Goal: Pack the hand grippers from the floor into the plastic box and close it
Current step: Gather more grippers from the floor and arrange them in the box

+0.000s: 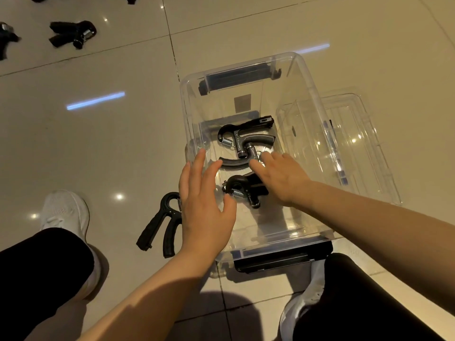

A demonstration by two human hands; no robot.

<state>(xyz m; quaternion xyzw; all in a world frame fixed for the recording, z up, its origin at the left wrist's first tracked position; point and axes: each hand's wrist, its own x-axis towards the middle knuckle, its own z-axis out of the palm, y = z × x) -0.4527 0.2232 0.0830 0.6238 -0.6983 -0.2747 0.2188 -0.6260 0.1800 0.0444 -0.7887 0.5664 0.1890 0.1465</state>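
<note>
A clear plastic box (310,77) stands open on the tiled floor in front of me. Inside lie three dark hand grippers: one at the far end (248,134), one under my fingers (236,163) and one nearest me (242,189). My right hand (278,177) reaches into the box, palm down, fingertips touching the middle and near grippers. My left hand (204,205) hovers over the box's left wall with its fingers spread, holding nothing. Another black hand gripper (160,225) lies on the floor just left of the box.
The clear lid (354,134) lies on the floor against the box's right side. More hand grippers (72,33) lie on the floor at the far left. My white shoes (65,212) and dark trouser legs flank the box.
</note>
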